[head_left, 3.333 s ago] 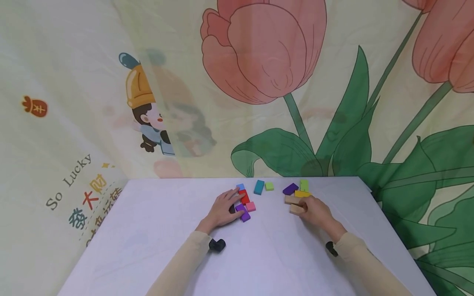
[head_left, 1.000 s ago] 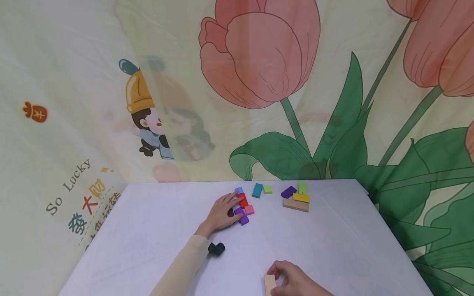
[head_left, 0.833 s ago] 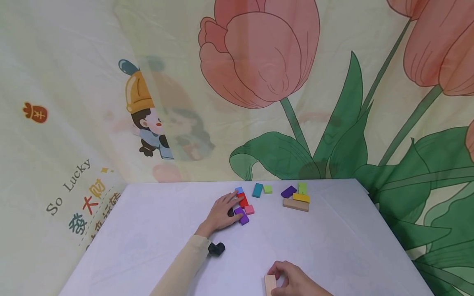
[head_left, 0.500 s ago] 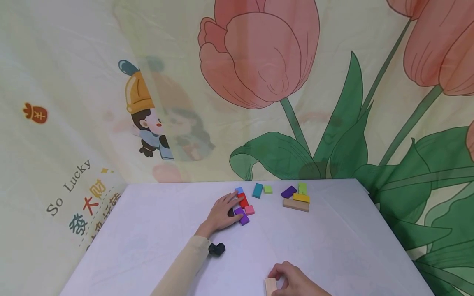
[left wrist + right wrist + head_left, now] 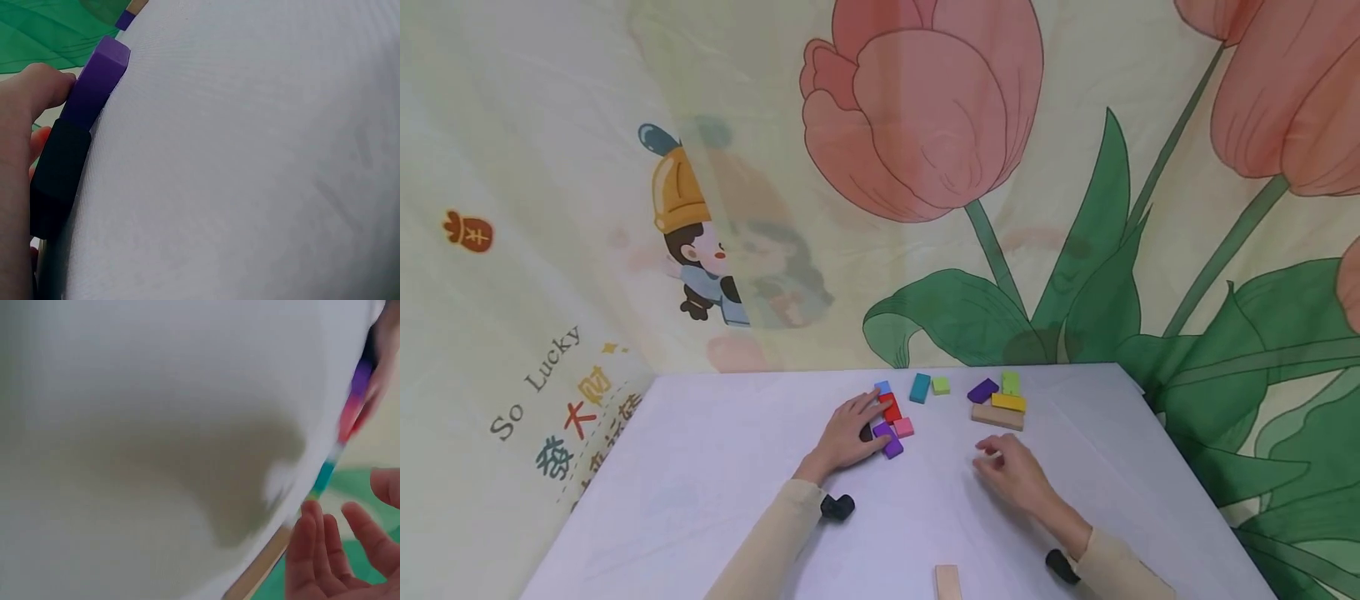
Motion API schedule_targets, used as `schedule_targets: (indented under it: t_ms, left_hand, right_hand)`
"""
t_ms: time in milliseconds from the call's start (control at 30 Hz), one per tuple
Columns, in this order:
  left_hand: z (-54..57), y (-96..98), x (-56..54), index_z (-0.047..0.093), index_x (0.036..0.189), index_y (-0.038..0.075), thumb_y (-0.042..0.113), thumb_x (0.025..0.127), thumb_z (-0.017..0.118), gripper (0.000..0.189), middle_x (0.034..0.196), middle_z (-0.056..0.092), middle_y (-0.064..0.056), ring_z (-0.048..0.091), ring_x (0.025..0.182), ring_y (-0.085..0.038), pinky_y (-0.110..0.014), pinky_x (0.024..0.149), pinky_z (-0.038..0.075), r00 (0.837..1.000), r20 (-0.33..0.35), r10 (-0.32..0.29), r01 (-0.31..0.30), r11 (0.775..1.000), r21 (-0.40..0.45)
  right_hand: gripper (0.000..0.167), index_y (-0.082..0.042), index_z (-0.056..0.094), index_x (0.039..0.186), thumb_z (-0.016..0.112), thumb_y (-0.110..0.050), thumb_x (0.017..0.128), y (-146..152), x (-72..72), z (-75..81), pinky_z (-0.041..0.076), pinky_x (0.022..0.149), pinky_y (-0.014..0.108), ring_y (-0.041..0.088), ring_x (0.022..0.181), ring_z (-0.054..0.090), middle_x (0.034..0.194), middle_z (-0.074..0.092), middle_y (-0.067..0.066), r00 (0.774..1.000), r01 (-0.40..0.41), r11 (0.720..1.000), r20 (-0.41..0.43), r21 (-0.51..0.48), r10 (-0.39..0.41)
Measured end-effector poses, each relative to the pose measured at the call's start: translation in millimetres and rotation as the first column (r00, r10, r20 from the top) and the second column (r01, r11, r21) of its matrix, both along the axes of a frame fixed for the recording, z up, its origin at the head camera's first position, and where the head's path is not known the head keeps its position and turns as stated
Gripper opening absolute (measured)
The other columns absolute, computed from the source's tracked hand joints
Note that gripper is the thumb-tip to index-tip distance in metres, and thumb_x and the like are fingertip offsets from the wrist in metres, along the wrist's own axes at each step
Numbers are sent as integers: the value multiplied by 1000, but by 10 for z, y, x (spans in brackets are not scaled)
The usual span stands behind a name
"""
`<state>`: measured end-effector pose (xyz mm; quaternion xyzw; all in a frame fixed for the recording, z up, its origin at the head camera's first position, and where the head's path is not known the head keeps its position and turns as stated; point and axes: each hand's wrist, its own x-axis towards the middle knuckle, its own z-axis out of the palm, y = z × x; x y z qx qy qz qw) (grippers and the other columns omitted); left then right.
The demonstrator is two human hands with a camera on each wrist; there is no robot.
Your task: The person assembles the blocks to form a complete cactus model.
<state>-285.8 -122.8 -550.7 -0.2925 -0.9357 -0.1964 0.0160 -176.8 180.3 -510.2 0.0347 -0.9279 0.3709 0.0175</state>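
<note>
A: Head view first. Our left hand (image 5: 848,432) rests flat, fingers relaxed and extended, against the near cluster: a purple block (image 5: 889,442), a black block (image 5: 867,432), a red block (image 5: 891,407) and a pink block (image 5: 904,427). Our right hand (image 5: 1011,472) hovers above the white table (image 5: 700,467), fingers loosely curled and holding nothing, near the long natural wood block (image 5: 997,417).

B: Progress?

A: We judge one wood plank (image 5: 947,582) as set apart at the near table edge. The long wood block, the yellow block (image 5: 1007,402) lying on it, and the teal block (image 5: 920,387) at the far edge lie unsorted.

B: Left wrist view?

A: Our left hand (image 5: 19,169) touches the purple block (image 5: 94,84) and the black block (image 5: 59,172) with its fingertips; neither is pinched. Bare cloth extends to the right.

B: Right wrist view?

A: Blurred. Fingers (image 5: 322,550) of our right hand are spread, and nothing lies between them. The long wood block (image 5: 259,575) lies just beside them.

B: Clearance?

A: Open surface lies between the two clusters and before them. The far edge and the wall hanging stand close behind the blocks.
</note>
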Motion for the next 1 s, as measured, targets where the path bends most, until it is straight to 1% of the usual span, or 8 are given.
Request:
schedule_targets:
  t_ms: [100,167,267,367,567,667,800,1000]
  left_hand:
    - [-19,-10,3,42,151,25,54,92,53,67,162,26,-3,28,145,-31,-55,116,23,1000,3,-2,2,1000,-7]
    - [-21,-9,1,42,151,25,54,92,53,67,162,25,-3,27,145,-32,-55,116,23,1000,4,-7,7,1000,-5]
    - [-14,-4,-4,42,151,26,54,92,53,67,162,25,-3,27,145,-32,-56,116,22,1000,4,-11,11,1000,5]
    - [-9,-6,-4,43,151,25,54,92,53,66,162,26,-3,27,145,-32,-56,116,23,1000,-3,-10,10,1000,19]
    - [-33,-16,13,47,148,20,57,93,49,66,159,32,-9,32,141,-37,-60,111,28,997,-68,-34,37,998,50]
    - [-42,-15,14,48,147,19,58,94,49,67,158,33,-10,34,140,-38,-61,110,29,996,-79,-35,40,997,59]
    - [-28,-15,15,46,149,21,55,92,53,66,160,30,-7,30,143,-36,-59,113,25,999,-33,-16,17,999,49]
    - [-1,-10,16,44,150,25,53,91,54,66,161,27,-4,28,145,-32,-56,116,23,1000,3,0,0,1000,14]
  right_hand:
    - [25,2,69,111,69,-11,90,185,-283,-13,56,77,41,24,88,62,103,61,14,996,47,996,-80,78,-41]
    - [25,4,69,111,67,-10,90,292,-425,-7,55,77,45,28,89,62,101,61,16,991,63,992,-124,114,-49]
    - [23,5,72,106,65,-9,90,398,-573,-5,54,73,46,31,85,60,94,60,18,981,71,982,-191,172,-37]
    - [21,6,73,102,66,-8,89,445,-658,-22,51,68,46,31,82,58,89,60,17,975,68,975,-219,212,-20]
    - [20,7,73,99,68,-9,87,457,-705,-65,49,66,43,29,79,57,85,59,15,984,77,965,-173,251,-34]
    - [23,8,72,101,70,-10,86,456,-701,-56,48,65,42,28,78,56,86,58,15,990,69,965,-133,254,-36]
    - [24,9,72,101,71,-10,85,440,-697,-22,50,67,41,27,79,55,88,56,16,996,45,968,-91,246,-23]
    - [12,2,71,91,72,-8,83,399,-675,43,51,63,38,23,75,58,82,63,8,996,29,968,-87,250,-7]
